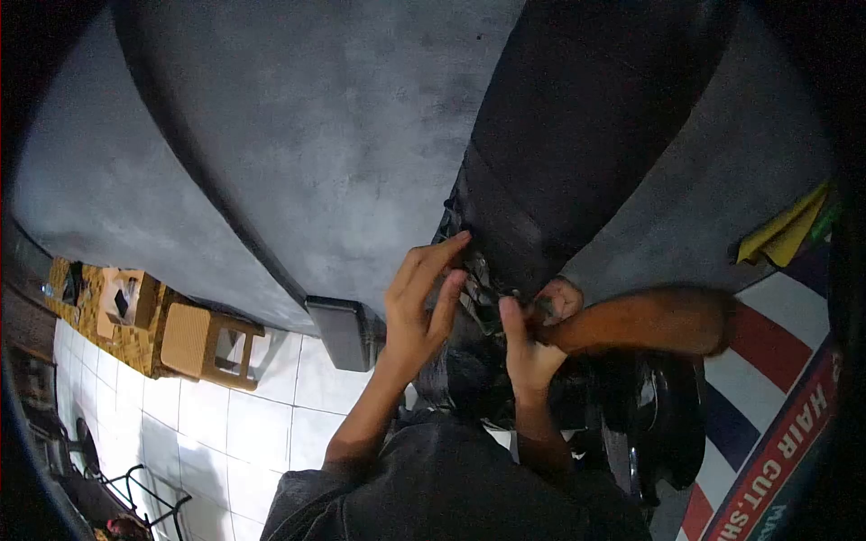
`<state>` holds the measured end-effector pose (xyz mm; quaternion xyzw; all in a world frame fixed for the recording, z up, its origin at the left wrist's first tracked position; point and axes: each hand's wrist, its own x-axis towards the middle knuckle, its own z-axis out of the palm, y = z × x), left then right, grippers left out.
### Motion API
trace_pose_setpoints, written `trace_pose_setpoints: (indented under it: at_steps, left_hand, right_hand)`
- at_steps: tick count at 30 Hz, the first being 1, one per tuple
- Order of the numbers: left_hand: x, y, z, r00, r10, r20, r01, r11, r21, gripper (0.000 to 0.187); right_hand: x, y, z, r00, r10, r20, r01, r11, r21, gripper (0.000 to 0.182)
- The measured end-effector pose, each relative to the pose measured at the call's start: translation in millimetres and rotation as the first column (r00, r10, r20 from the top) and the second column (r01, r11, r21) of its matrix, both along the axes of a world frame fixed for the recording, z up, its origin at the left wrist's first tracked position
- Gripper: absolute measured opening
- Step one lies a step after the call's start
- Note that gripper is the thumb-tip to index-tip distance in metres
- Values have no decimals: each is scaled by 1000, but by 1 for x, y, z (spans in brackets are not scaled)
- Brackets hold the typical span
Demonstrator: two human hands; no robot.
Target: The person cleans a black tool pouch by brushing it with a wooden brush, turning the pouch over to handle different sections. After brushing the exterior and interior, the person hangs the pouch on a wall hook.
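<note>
My left hand (419, 302) reaches up with its fingers and thumb apart, the tips at the edge of a crumpled, shiny dark piece (480, 281) whose kind I cannot make out. My right hand (530, 353) is at the lower end of that piece, thumb raised against it. Its other fingers are mostly hidden. Just beyond it is another person's hand (563, 298), with a bare forearm (640, 323) coming in from the right. A broad black panel or cloth (577, 135) rises behind the hands.
A wooden stool (200, 341) and a patterned table (77, 307) with a box (126, 298) stand left. A grey bin-like box (339, 332) is against the wall. A black chair-like object (667, 424) and a HAIR CUT sign (785, 442) are right.
</note>
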<state>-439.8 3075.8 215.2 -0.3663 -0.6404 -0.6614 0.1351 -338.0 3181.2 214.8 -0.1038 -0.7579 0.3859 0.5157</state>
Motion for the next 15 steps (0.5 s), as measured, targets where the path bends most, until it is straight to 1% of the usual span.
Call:
trace_pose_setpoints:
  at_steps: [1,3,4,6,7,8,11,12,13,15]
  left_hand:
    - [-3,2,0,1000,14,-23,-14,1000,16,33]
    - [-10,6,1,996,46,-72,-43,998,48,28]
    - [-14,8,2,995,28,-96,-24,999,39,28]
    - [-23,12,5,989,-7,-146,10,1000,20,28]
    - [-24,14,5,988,0,-153,0,1000,2,29]
    - [-25,16,5,987,5,-160,-8,1000,-16,30]
    - [-26,28,11,985,42,-170,-46,999,-17,32]
    - [-27,32,14,983,59,-172,-61,998,-9,33]
    - [-29,35,14,984,35,-176,-36,999,-1,34]
    - [-33,40,11,983,-12,-182,14,1000,10,36]
  right_hand:
    - [0,2,5,1000,-15,25,14,1000,26,33]
    - [-1,7,2,999,-33,19,36,975,-220,30]
    - [-3,8,1,999,-42,15,44,939,-341,29]
    - [-7,8,13,995,-94,-45,65,899,-433,27]
    - [-8,7,16,990,-123,-72,74,875,-478,25]
    - [-4,12,9,984,-177,-20,150,883,-444,20]
    - [-2,13,10,975,-222,13,215,931,-294,17]
    - [-2,16,5,969,-247,-3,243,954,-174,17]
    - [-3,21,-3,962,-271,-20,270,961,-52,18]
    - [-2,23,-2,956,-293,-29,294,951,98,14]
